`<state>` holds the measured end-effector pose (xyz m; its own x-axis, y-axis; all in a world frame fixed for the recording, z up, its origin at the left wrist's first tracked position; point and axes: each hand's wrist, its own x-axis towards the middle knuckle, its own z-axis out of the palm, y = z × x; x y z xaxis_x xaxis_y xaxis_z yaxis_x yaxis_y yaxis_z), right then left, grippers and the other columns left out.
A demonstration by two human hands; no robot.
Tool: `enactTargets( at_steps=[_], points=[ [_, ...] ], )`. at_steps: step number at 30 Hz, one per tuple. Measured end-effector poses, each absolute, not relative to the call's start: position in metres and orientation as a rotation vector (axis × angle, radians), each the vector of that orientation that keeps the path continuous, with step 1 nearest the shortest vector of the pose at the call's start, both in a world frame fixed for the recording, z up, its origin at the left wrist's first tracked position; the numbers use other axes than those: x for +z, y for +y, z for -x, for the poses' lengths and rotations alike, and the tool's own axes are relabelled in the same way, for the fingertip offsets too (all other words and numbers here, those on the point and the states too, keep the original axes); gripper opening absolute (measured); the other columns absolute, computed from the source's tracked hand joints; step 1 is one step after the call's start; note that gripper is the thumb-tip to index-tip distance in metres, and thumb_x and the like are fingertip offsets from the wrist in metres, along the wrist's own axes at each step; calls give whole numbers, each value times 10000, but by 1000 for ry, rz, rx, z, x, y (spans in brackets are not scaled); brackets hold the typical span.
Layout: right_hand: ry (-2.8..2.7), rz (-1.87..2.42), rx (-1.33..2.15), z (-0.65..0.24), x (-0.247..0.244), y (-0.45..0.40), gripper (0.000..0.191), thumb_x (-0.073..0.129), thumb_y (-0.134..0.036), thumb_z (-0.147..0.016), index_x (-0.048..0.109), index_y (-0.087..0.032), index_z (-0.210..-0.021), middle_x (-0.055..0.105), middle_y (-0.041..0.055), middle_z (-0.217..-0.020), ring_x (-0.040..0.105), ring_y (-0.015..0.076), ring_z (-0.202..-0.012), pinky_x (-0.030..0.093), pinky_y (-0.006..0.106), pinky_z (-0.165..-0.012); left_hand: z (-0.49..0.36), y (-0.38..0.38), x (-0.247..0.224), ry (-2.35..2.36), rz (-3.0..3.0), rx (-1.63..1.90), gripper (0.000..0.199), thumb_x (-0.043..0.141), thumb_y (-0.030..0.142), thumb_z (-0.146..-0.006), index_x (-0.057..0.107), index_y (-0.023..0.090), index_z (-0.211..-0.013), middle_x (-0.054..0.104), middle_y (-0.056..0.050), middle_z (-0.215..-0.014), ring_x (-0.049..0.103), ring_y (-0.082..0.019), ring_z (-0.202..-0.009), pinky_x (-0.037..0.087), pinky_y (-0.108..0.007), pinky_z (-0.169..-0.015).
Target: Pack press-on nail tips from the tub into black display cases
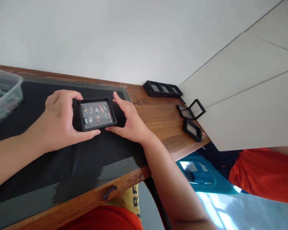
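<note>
A black-rimmed display frame (99, 124) with a clear window is between my hands, over the black mat. Behind the window, several decorated press-on nails (97, 118) appear in two rows, in green, pink and pale tones. My left hand (62, 119) grips the frame's left end, its thumb along the lower edge and its index finger at the upper left corner. At the right end, my right hand (132, 121) has its thumb at the lower edge and a finger close to the upper corner, with the index finger raised.
A clear plastic tub (16, 91) with small colourful pieces stands at the left. Several black frames (160, 88) lie by the wall; an opened frame (190, 110) and another frame (192, 129) sit at the right. A blue plastic stool (196, 169) and a person's red clothing (264, 174) are beyond the table's edge.
</note>
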<state>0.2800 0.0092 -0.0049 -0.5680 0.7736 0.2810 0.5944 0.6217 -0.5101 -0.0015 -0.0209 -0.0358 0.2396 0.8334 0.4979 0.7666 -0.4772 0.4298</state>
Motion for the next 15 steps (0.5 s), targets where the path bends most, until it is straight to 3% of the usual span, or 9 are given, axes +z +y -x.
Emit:
enactTargets(
  at_steps=[5,8,10,15],
  points=[
    [-2393,939,318,-276,3,6,562,892,-430,-951,755,-310,-1482,680,84,-1602,567,303,-1556,379,544,-1371,2,-18,-40,1562,-2369,1128,941,793,734,-811,456,115,-1434,576,-191,-1384,580,-456,-1348,473,-750,-1183],
    [-2364,901,252,-275,5,4,386,873,-406,-979,831,-300,-1348,700,88,-1566,592,287,-1530,419,527,-1342,2,-17,-41,1551,-2368,1176,934,800,735,-820,460,128,-1443,589,-171,-1382,601,-415,-1335,518,-692,-1176],
    [-2335,894,221,-275,6,3,397,843,-399,-1002,810,-305,-1386,694,82,-1579,601,282,-1520,423,525,-1339,2,-16,-42,1539,-2374,1210,912,794,743,-833,469,141,-1436,595,-150,-1361,630,-386,-1295,562,-656,-1139],
    [-2295,931,251,-277,6,5,736,835,-472,-965,594,-288,-1636,640,107,-1648,582,320,-1542,434,558,-1338,3,-18,-35,1506,-2434,1292,894,792,728,-852,457,138,-1435,594,-158,-1351,659,-377,-1248,606,-639,-1084]
  ],
)
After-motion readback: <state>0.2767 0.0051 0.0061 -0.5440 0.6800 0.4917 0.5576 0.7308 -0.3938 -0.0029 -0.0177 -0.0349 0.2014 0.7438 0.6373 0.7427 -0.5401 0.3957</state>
